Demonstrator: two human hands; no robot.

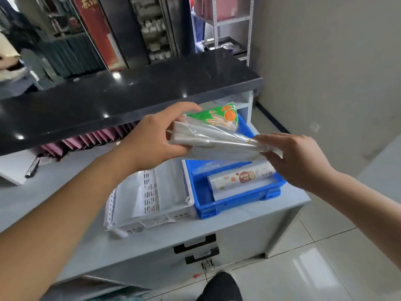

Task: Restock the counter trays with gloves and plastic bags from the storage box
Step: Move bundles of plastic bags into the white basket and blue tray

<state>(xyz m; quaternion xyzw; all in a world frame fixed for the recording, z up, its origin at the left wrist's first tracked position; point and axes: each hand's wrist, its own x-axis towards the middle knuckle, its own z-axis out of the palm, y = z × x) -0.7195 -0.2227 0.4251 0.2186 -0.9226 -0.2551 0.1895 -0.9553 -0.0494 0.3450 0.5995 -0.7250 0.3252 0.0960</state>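
Left hand [152, 142] and right hand [293, 157] raised together above the pale grey desk [249, 216], each grasping one end of a clear bundle of folded plastic bags [212, 137]. Left grip: thumb on top, fingers curled beneath the bundle's left end. Right grip: fingertips pinched on the right end, at a thin yellowish band. Held against the bundle's far side, under the left thumb, a green packet printed with orange fruit [219, 116].

Directly below the bundle, a blue plastic tray [236, 203] on the desk, with a roll of film in a printed white-and-orange wrapper [240, 178] lying across it and clear plastic behind the roll. Touching the blue tray's left side, a white perforated plastic tray [149, 209], split by a slotted divider, with clear sheets inside.

Above and behind, a glossy black upper ledge [130, 98]; pink folders [91, 141] lined up beneath it. Dark pen [32, 167] on the desk's left. Black drawer handles [195, 244] on the desk front.
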